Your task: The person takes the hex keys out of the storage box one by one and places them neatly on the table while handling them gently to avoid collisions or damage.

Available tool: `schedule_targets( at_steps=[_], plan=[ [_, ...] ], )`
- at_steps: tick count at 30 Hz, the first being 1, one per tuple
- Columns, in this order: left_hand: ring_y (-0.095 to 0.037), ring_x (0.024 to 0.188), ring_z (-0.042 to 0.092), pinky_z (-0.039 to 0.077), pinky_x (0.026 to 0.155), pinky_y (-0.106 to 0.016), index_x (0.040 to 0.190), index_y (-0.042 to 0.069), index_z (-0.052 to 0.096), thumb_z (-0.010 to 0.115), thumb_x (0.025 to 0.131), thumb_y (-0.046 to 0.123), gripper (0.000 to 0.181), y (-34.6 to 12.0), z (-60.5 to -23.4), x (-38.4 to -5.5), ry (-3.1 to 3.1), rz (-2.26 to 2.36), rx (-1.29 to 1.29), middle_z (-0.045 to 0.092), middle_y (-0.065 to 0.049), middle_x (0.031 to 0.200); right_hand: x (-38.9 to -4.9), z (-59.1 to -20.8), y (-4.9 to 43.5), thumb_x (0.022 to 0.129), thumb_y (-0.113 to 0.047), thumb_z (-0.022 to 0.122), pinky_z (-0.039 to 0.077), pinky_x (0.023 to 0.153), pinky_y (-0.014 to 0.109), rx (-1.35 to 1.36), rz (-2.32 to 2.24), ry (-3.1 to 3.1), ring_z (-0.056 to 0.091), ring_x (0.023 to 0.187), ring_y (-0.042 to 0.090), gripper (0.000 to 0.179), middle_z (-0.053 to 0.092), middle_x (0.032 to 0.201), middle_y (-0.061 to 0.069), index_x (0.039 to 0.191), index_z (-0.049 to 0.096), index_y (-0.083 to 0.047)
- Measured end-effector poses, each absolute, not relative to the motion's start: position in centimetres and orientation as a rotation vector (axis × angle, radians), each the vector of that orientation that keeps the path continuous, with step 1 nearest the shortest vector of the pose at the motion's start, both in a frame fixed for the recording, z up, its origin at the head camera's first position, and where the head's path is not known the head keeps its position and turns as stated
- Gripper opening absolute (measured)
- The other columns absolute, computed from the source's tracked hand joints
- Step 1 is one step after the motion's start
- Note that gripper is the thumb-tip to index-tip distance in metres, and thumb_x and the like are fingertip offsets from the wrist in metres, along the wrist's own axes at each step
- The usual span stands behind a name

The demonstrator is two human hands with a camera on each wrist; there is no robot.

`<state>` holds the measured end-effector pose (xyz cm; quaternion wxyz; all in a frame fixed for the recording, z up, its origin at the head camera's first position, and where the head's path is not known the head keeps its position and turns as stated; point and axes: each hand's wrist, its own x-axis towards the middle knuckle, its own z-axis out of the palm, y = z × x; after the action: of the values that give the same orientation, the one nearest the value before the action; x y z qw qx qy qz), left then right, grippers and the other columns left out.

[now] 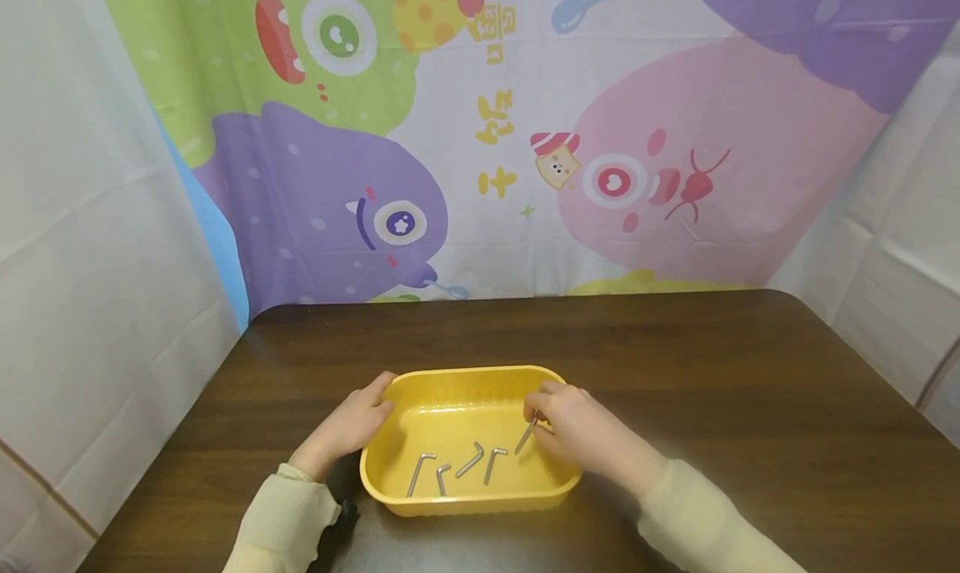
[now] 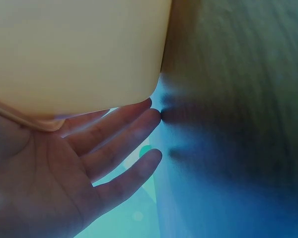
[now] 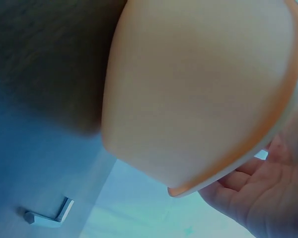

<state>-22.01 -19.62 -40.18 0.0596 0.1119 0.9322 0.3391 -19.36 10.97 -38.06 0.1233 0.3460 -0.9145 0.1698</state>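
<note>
A yellow plastic tray (image 1: 468, 502) sits on the table with several L-shaped metal hex keys (image 1: 492, 466) lying loose on its floor. My left hand (image 1: 352, 421) holds the tray's left end, thumb over the rim. Its fingers (image 2: 124, 144) stretch along the outside wall, as the left wrist view shows. Over the tray's right end, my right hand (image 1: 581, 423) pinches one hex key (image 1: 526, 437), whose long arm slants down to the left. The tray wall (image 3: 193, 89) hides those fingertips in the right wrist view.
The dark wooden table (image 1: 675, 356) extends around the tray. Behind its far edge hangs a cartoon-printed curtain (image 1: 510, 223), with pale cloth (image 1: 97, 223) at the sides. Another L-shaped hex key (image 3: 52, 218) shows outside the tray in the right wrist view.
</note>
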Motion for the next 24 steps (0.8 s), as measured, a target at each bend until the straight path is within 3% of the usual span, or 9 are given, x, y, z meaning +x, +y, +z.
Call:
schedule_targets(
  at_steps=[11, 24],
  plan=[
    [-0.018, 0.073, 0.056, 0.046, 0.063, -0.028, 0.123, 0.006, 0.043, 0.038, 0.091, 0.009, 0.032, -19.6, -40.2, -22.1, 2.815, 1.027, 0.344, 0.058, -0.015, 0.105, -19.6, -38.1, 11.5, 0.072, -0.012, 0.072, 0.040, 0.057, 0.020, 0.953, 0.538, -2.571, 0.043, 0.062, 0.006, 0.018, 0.046, 0.070, -0.007, 0.068, 0.054, -0.016],
    [-0.018, 0.076, 0.056, 0.047, 0.065, -0.030, 0.123, 0.005, 0.042, 0.038, 0.092, 0.009, 0.032, -19.7, -40.2, -22.0, 2.812, 1.030, 0.338, 0.058, -0.016, 0.108, -19.8, -37.5, 12.3, 0.071, -0.014, 0.074, 0.041, 0.058, 0.021, 0.916, 0.387, -2.475, 0.046, 0.063, 0.005, 0.018, 0.047, 0.072, -0.008, 0.073, 0.057, -0.017]
  ],
)
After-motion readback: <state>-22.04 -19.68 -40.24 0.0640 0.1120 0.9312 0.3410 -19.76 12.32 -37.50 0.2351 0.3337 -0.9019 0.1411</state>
